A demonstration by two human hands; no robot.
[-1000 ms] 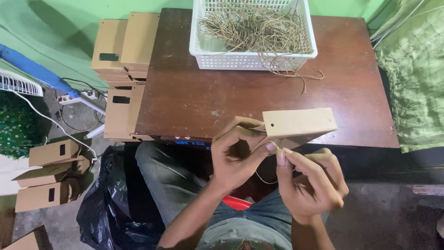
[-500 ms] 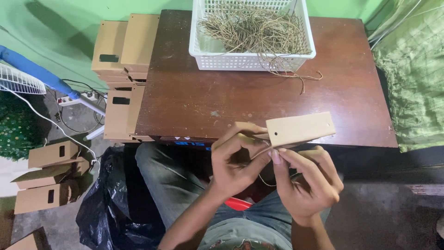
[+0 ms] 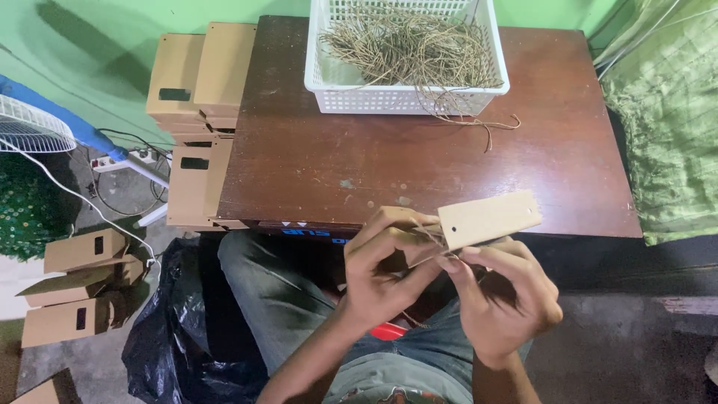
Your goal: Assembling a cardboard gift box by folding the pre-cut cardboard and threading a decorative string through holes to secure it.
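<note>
Left hand (image 3: 381, 273) and right hand (image 3: 501, 295) hold a cardboard box (image 3: 479, 221) over the table (image 3: 419, 172).

I see matt tan cardboard on the small box (image 3: 486, 219), smooth-faced, held in both bare hands. Table (image 3: 419, 172) looks like dark brown wood, worn, scuffed, faint sheen. Basket (image 3: 407, 97) is white plastic mesh, slightly glossy. Twine (image 3: 407, 45) in it is rough, fibrous, dull brown. Stacked boxes (image 3: 198, 75) are the same matt cardboard. Bag (image 3: 172, 337) is shiny black plastic. Green cloth (image 3: 666, 127) looks crumpled, soft.
</note>
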